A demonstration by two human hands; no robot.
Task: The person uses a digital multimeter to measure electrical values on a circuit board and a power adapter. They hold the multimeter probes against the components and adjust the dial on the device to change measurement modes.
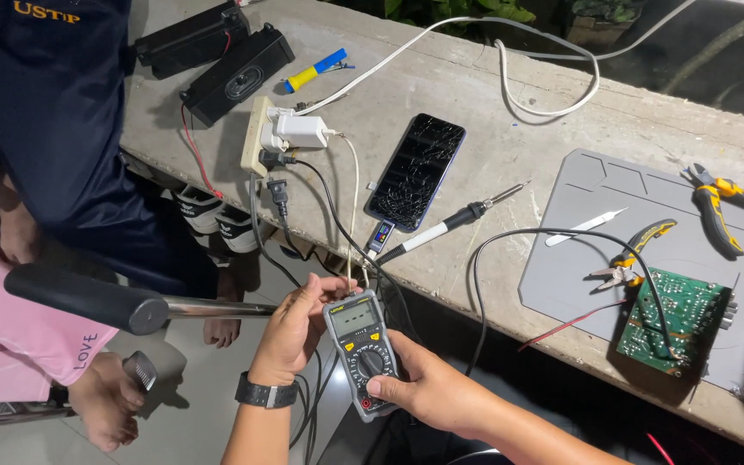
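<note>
We are gripping the multimeter (361, 351) off the bench edge: left hand (293, 331) fingers curling round its top, right hand (424, 387) thumb pressing the dial. Trailing leads risk snagging the soldering iron (449, 222).

Colours noted, concrete worktop (492, 164) grey.
Multimeter (362, 351): grey case, orange-ringed dial. Circuit board (673, 317) green on grey mat (596, 258). Phone (416, 170) black, crack-webbed. Screwdriver (315, 71) yellow-blue. Pliers (725, 202) orange-black. Extension cable (510, 60) white.
</note>
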